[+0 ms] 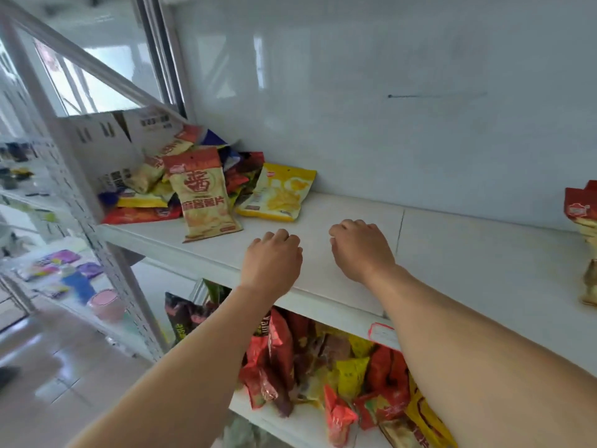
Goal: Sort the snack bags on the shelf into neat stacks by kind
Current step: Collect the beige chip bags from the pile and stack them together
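From the head view, my left hand (273,258) and my right hand (361,250) hover over the bare middle of the shelf (452,253), side by side and apart. Both have their fingers curled under and hold nothing.

The snack bags lie in a loose pile (181,182) at about ten o'clock from my hands, against a white carton (106,147). The nearest is a tan bag with a red top (202,198), lying flat; a yellow bag (281,192) sits just beside it at its three o'clock.

I judge the next step is picking one bag: reach with my left hand, grip it by an edge, lay it flat on the bare board.

I count two bags lying clear. The pile I cannot count, and at three o'clock a stack of red-topped bags (584,218) is cut by the frame edge.
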Motion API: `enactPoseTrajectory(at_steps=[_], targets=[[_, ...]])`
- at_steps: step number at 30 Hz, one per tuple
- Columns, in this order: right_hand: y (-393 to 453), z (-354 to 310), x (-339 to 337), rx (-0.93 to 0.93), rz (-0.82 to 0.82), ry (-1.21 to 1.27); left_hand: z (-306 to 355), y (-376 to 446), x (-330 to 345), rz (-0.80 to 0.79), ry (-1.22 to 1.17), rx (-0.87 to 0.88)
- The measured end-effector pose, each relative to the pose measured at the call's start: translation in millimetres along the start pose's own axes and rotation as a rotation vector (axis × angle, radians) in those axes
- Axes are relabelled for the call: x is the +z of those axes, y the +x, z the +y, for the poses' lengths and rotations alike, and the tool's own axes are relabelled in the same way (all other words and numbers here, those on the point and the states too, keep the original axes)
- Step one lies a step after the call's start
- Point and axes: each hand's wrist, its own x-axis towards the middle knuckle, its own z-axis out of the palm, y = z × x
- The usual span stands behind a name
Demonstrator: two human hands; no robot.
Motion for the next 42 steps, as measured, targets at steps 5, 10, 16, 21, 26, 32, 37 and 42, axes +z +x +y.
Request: enactPoseTrajectory(at_steps=[5, 10, 16, 21, 26, 32, 37, 42], targets=[[50.3, -63.8, 16.9, -0.029, -0.010, 0.019, -75.3, 6.9, 8.8, 0.013, -0.053, -0.094], [106.7, -111.7, 39.7, -0.008, -0.005, 0.183, -135.9, 31.4, 26.1, 0.079, -0.132, -0.207], [185.3, -161.6, 67.0, 0.109, 0.046, 0.547, -202.3, 77.8, 37.8, 0.172, -0.201, -0.277], [233.3, -197.3, 85.1, 0.262, 0.034, 0.702, -247.6, 113.4, 38.6, 0.238, -0.258, -0.346], [250.9, -221.3, 99.8, 0.416, -0.015, 0.837, -289.9, 149.0, 40.6, 0.358, -0.540, -0.264], [259.1, -242.2, 103.0, 0.641, 0.110, 0.872, -345.2, 192.0, 41.8, 0.321, -0.646, -0.323], [264.0, -265.1, 104.8, 0.749, 0.220, 0.816, -383.7, 215.0, 50.6, 0.085, -0.553, -0.464], [263.0, -276.9, 105.3, 0.815, 0.252, 0.842, -401.7, 222.3, 58.2, -0.003, -0.522, -0.462]])
